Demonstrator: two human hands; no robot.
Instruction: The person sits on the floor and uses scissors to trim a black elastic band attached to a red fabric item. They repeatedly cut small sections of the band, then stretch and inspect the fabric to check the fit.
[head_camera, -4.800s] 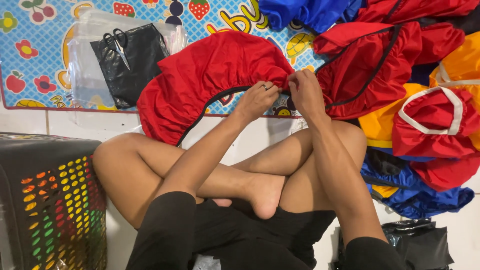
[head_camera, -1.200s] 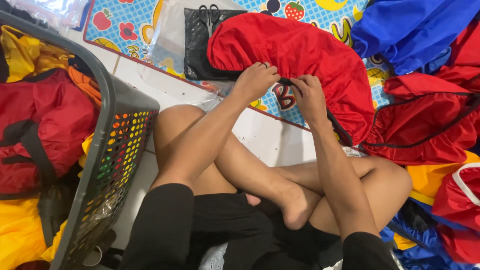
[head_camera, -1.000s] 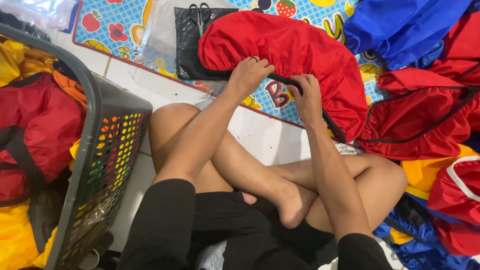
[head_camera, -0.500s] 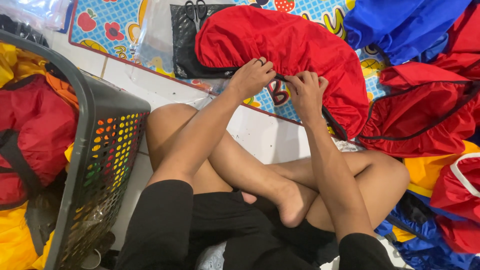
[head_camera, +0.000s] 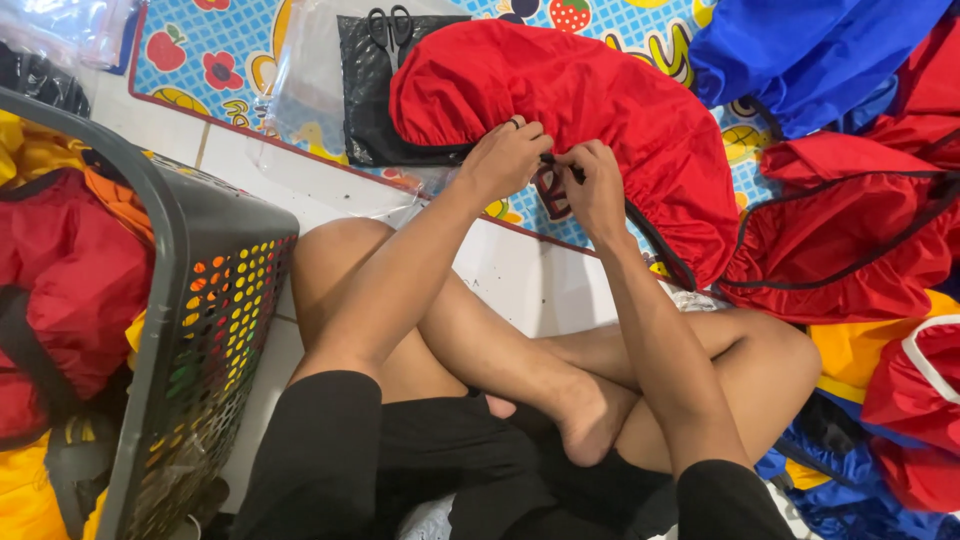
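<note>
I'm sitting cross-legged on a white floor (head_camera: 520, 280), basket (head_camera: 190, 330) beside me. Both the left hand (head_camera: 505, 160) and right hand (head_camera: 590, 185) are pinching the red cover (head_camera: 590, 100)'s hem on the mat (head_camera: 215, 60). The slick fabric could be slipping free if either pinch loosens.

Red fabric cover (head_camera: 590, 110), elastic-edged, on patterned play mat (head_camera: 220, 60): left hand (head_camera: 505, 160) and right hand (head_camera: 590, 185) pinch its hem (black cord between them). Scissors (head_camera: 388, 25) on black pouch (head_camera: 375, 100). Grey laundry basket (head_camera: 200, 300) at left, holding red and yellow fabric.
</note>
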